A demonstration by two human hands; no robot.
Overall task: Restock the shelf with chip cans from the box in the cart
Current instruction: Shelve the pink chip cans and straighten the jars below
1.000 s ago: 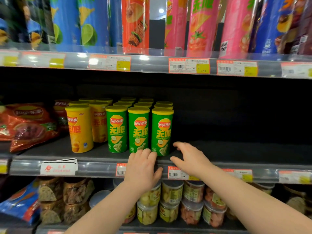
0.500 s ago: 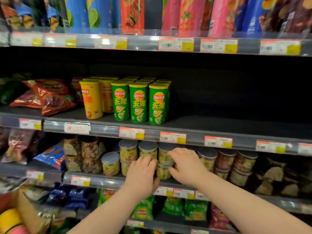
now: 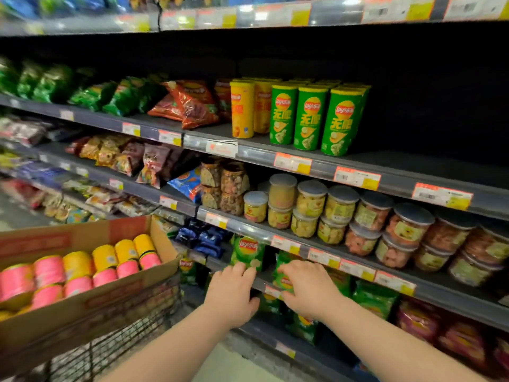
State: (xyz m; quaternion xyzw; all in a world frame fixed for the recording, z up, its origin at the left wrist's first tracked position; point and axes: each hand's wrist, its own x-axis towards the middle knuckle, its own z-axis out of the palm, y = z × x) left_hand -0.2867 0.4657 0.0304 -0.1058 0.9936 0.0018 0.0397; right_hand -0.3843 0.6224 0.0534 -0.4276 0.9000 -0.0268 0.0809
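Left hand (image 3: pixel 231 293): empty; fingers loosely bent, gripping nothing.
Right hand (image 3: pixel 308 288): just beside the left, also empty; fingers spread and relaxed.
Just beyond the fingertips: green chip bags (image 3: pixel 248 252) on a low tier. Contact cannot be confirmed.
Left of the hands: open cardboard box (image 3: pixel 82 312), seated on top of the wire cart (image 3: pixel 115 346).
Box contents: pink and yellow cans (image 3: pixel 77 268) lying on their sides in close rows, apparently two layers. The near end is out of view.
Above the hands, first tier: lidded snack jars (image 3: pixel 311 205), stacked two high.
Above the hands, second tier: the shelf (image 3: pixel 413 161) for restocking. Green cans (image 3: pixel 311 117) stand upright, three across the front with rows behind; yellow cans (image 3: pixel 242 108) stand to their left.
Same tier, up and right of the hands: bare board.
Progress, as judged: partly done. Cans are faced on the shelf, but the box remains well filled and shelf room is open.
Outstanding, as judged: neither hand carries a can; a reach left to the box comes next.
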